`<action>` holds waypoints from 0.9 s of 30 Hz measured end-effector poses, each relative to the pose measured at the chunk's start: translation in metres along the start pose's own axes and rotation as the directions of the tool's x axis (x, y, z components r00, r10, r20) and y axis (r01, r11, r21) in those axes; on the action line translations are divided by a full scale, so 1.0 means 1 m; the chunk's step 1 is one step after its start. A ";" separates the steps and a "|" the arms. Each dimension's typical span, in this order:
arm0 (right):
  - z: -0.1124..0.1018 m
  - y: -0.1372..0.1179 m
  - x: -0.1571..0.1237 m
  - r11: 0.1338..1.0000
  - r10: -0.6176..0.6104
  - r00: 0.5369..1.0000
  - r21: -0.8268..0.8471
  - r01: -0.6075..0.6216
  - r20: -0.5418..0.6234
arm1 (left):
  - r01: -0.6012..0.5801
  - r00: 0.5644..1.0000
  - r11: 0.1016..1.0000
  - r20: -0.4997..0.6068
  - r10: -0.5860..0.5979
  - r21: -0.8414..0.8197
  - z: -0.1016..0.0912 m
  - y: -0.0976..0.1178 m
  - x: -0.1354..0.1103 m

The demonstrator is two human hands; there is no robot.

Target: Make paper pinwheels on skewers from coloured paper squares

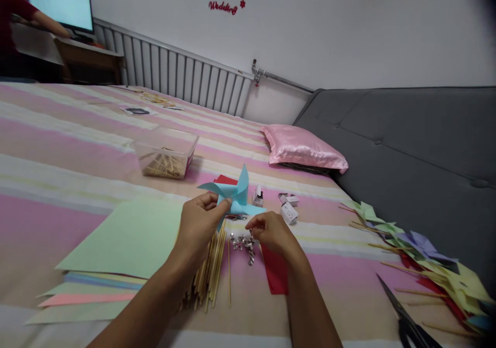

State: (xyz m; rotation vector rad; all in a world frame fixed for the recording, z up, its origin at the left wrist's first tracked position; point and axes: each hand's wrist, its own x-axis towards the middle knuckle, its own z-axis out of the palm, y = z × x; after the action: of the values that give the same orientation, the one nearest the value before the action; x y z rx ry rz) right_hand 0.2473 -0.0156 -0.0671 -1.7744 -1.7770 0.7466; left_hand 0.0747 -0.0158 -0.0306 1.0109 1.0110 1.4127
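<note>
My left hand (198,223) pinches a light-blue paper pinwheel (239,195) near its centre, with the folded blades sticking out above the fingers. My right hand (273,231) is closed in a pinch just above a small heap of shiny silver metal pieces (244,243); whatever is between its fingertips is too small to name. Below my left hand lies a bundle of thin wooden sticks (211,273), one stick apart from the rest. Red paper (274,273) lies partly under my right forearm, and more red paper (225,180) shows behind the pinwheel.
Coloured paper sheets (127,237) lie at left, behind them a clear plastic box (166,154) with short sticks. Small boxes (289,211) stand beyond my right hand. Scissors (406,317) and finished pinwheels (426,255) lie at right. A pink pillow (304,146) rests farther back. Another person's arm (48,23) shows top left.
</note>
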 end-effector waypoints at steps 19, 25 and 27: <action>-0.028 -0.020 -0.013 0.535 0.038 0.998 0.845 0.018 -0.045 | -0.052 0.997 0.999 -0.050 0.053 0.008 0.000 -0.001 0.000; -0.034 -0.026 -0.020 0.486 0.070 0.989 0.870 0.082 -0.133 | -0.095 0.994 0.994 -0.047 0.097 0.046 -0.002 -0.005 0.001; -0.037 -0.030 -0.025 0.480 0.070 0.987 0.872 0.093 -0.143 | -0.089 0.995 0.995 -0.034 0.090 0.042 -0.001 -0.005 0.000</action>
State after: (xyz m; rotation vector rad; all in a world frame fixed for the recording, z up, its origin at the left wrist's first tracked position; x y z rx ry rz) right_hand 0.2516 -0.0396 -0.0192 -1.0319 -0.9347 1.1920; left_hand 0.0753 -0.0152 -0.0360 1.0750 1.0353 1.4936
